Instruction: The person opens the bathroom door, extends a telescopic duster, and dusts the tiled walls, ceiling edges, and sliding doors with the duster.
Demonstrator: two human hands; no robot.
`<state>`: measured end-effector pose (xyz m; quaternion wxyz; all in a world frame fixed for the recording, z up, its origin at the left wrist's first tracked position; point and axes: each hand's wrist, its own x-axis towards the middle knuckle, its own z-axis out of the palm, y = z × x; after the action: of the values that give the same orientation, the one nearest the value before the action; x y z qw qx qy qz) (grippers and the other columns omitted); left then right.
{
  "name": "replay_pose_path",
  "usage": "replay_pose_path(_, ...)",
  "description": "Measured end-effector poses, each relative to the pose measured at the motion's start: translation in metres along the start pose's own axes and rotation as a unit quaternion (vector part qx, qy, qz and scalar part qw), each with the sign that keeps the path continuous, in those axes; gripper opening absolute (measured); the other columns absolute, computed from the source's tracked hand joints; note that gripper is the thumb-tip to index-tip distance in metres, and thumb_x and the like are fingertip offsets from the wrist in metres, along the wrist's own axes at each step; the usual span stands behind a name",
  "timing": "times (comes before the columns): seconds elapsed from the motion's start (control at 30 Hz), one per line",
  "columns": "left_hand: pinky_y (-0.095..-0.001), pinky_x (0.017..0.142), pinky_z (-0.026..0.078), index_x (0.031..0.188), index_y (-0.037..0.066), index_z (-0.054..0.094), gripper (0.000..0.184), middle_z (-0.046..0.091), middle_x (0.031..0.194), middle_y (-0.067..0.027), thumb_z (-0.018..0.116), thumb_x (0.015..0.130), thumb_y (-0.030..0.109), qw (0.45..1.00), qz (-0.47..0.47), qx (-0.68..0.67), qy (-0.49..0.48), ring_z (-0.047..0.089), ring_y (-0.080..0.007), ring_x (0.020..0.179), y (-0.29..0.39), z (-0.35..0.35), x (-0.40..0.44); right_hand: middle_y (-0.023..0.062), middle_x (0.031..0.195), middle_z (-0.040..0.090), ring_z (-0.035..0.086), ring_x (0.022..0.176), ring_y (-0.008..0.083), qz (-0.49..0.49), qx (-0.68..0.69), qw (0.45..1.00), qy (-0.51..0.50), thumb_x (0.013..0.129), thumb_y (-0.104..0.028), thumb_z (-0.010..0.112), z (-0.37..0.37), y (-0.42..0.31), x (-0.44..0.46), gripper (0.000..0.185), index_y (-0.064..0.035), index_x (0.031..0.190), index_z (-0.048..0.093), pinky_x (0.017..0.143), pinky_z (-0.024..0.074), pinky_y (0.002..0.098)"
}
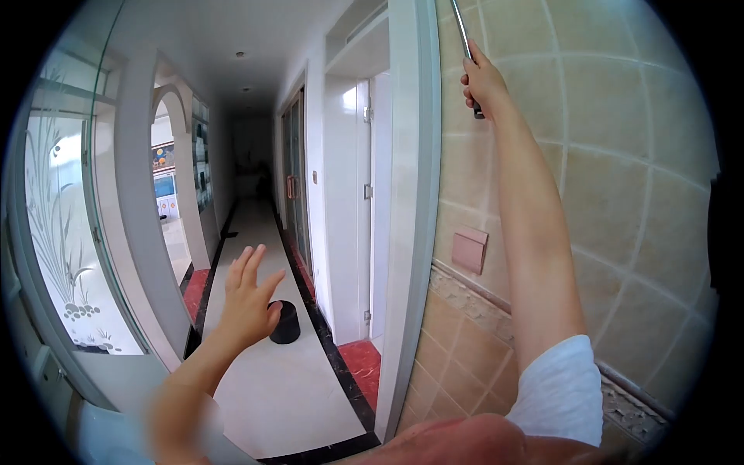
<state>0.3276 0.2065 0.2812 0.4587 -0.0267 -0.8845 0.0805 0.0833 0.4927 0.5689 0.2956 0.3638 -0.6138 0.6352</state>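
Head view, only one available. Right hand (487, 85) is up high, fingers curled round the dark grip of a slim metal rod (463, 29). Rod sits in front of the tiled wall (604, 101), just beside the pale door frame (418, 201), and runs up past the top edge; its far end is out of view, so can't tell what it touches, if anything. A bit of the grip pokes out below the fist.

Left hand (252, 298) is raised, fingers spread and apart, nothing visible in it. Behind it, a dark cylindrical bin (287, 329) stands upright on the hallway floor (271, 407); looks apart from the hand. Pink wall plate (470, 249) is on the tiles below the right hand.

Risks, my read: one-handed hold near the rod's bottom end, so the top could swing and knock the frame or scrape tile if the wrist tips. Slack fingers could let it slide down. Glass panel (66, 232) on the left could get hit by a wide swing.
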Motion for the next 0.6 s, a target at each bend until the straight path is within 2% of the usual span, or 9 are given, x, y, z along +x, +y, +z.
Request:
replay_pose_path(0.1,-0.0498,0.1,0.023,0.111,0.01,0.054,0.051,0.028,0.135,-0.0212,0.065,0.061,0.007,0.999,0.008,-0.042,0.025,0.024,-0.0394,0.126,-0.015,0.021,0.006,0.002,0.069,0.044,0.038,0.046,0.0089,0.016,0.001,1.0,0.0,0.091,-0.019,0.037,0.006,0.03,-0.013,0.049,-0.0267,0.138,0.025,0.039,0.0369,0.0252)
replay_pose_path(0.2,-0.0485,0.101,0.022,0.112,0.008,0.053,0.051,0.024,0.137,-0.0222,0.065,0.063,0.01,0.997,0.01,-0.081,0.01,0.022,-0.0412,0.127,-0.018,0.042,0.024,0.0014,0.064,0.043,0.038,0.042,0.0091,-0.016,-0.001,1.0,-0.007,0.091,-0.019,0.038,0.016,0.067,-0.033,0.049,-0.0266,0.138,0.025,0.037,0.0365,0.0257)
replay_pose_path(0.33,-0.048,0.101,0.023,0.114,0.008,0.052,0.052,0.025,0.136,-0.0231,0.065,0.064,0.011,0.986,0.049,-0.158,0.009,0.024,-0.0412,0.126,-0.008,0.079,0.054,0.0004,0.058,0.041,0.037,0.039,0.0084,0.003,-0.024,1.0,-0.005,0.091,-0.018,0.037,0.025,0.112,-0.091,0.051,-0.0252,0.139,0.023,0.034,0.0351,0.0253)
replay_pose_path(0.4,-0.0474,0.101,0.023,0.116,0.008,0.05,0.054,0.025,0.136,-0.0236,0.066,0.064,0.013,0.98,0.071,-0.184,0.013,0.024,-0.0411,0.125,0.003,0.106,0.069,0.0005,0.062,0.044,0.039,0.047,0.0088,-0.029,-0.066,0.997,0.015,0.089,-0.017,0.039,0.026,0.157,-0.124,0.051,-0.0244,0.138,0.026,0.041,0.0344,0.0246)
replay_pose_path(0.47,-0.0462,0.101,0.023,0.118,0.008,0.048,0.054,0.026,0.135,-0.024,0.066,0.067,0.015,0.966,0.113,-0.234,0.015,0.025,-0.0408,0.124,0.022,0.13,0.084,-0.0006,0.062,0.044,0.039,0.051,0.0079,0.099,-0.005,0.995,0.001,0.089,-0.016,0.039,0.027,0.158,-0.179,0.052,-0.0208,0.139,0.026,0.045,0.034,0.0224)
replay_pose_path(0.6,-0.0445,0.101,0.024,0.121,0.008,0.044,0.054,0.029,0.133,-0.0239,0.064,0.071,0.018,0.931,0.133,-0.339,0.006,0.028,-0.0402,0.122,0.073,0.173,0.1,-0.0004,0.063,0.045,0.04,0.051,0.0087,0.217,-0.007,0.975,0.052,0.089,-0.015,0.038,0.033,0.209,-0.291,0.053,-0.0164,0.14,0.022,0.046,0.0354,0.0231)
